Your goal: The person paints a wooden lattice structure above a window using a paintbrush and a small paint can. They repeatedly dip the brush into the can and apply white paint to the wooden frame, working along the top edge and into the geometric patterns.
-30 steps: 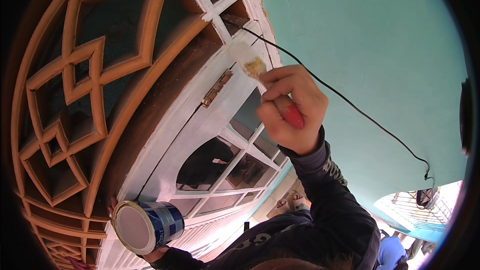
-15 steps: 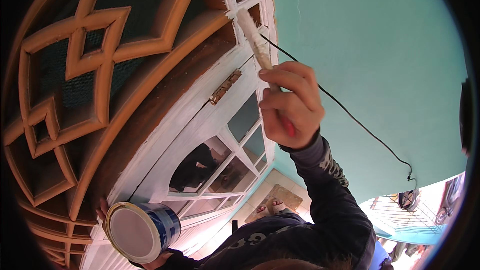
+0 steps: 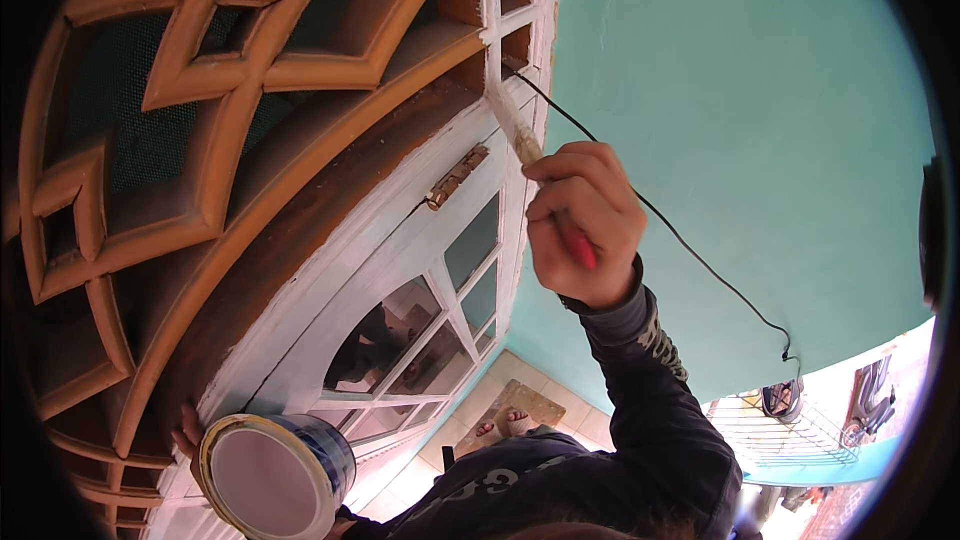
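Round blue paint can (image 3: pixel 280 470), white paint inside, lower left, in left hand (image 3: pixel 188 432).

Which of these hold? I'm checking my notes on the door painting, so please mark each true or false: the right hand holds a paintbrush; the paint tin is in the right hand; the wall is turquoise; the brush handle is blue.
1. The right hand holds a paintbrush: true.
2. The paint tin is in the right hand: false, the left hand holds it.
3. The wall is turquoise: true.
4. The brush handle is blue: false, it is red.
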Motion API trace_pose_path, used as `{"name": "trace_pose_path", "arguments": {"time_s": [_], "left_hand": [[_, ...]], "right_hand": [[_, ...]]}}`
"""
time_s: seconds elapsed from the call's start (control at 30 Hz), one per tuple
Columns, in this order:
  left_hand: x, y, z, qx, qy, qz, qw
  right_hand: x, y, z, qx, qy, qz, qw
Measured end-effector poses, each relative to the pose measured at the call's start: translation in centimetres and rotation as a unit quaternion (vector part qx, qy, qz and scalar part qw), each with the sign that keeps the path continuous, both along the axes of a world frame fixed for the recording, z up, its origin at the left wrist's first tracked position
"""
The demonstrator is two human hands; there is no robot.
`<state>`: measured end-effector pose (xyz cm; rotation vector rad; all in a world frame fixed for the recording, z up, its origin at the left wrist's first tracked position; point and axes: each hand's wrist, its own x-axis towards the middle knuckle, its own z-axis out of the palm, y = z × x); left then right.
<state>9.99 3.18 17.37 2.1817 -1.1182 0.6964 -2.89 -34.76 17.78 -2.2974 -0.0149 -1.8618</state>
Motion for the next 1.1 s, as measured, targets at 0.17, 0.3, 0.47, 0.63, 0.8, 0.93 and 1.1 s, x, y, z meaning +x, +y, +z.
{"name": "trace_pose_path", "arguments": {"time_s": [0.17,0.3,0.47,0.63,0.8,0.93,1.1], "left_hand": [[0.3,-0.2,0.1,0.007,0.024,0.038,0.999],[0.4,-0.4,0.4,0.026,0.057,0.095,0.993],[0.5,-1.2,1.2,0.069,0.100,0.153,0.981],[0.0,-1.2,1.6,0.102,0.144,0.199,0.964],[0.2,-1.3,1.9,0.134,0.169,0.230,0.949],[0.2,-1.3,2.0,0.150,0.178,0.243,0.942],[0.0,-1.3,2.2,0.164,0.187,0.253,0.935]], "right_hand": [[0.1,-0.3,3.0,-0.001,0.020,0.011,1.000],[-1.2,-0.3,5.0,0.064,0.081,0.064,0.993],[-0.2,-1.0,8.4,0.125,0.133,0.028,0.983],[-0.3,-0.2,10.0,0.102,0.081,0.044,0.991],[-0.4,0.2,9.2,0.078,0.205,-0.053,0.974],[0.3,-0.5,9.3,0.087,0.057,0.008,0.995],[-0.2,-0.4,8.1,0.022,0.103,0.008,0.994]]}}
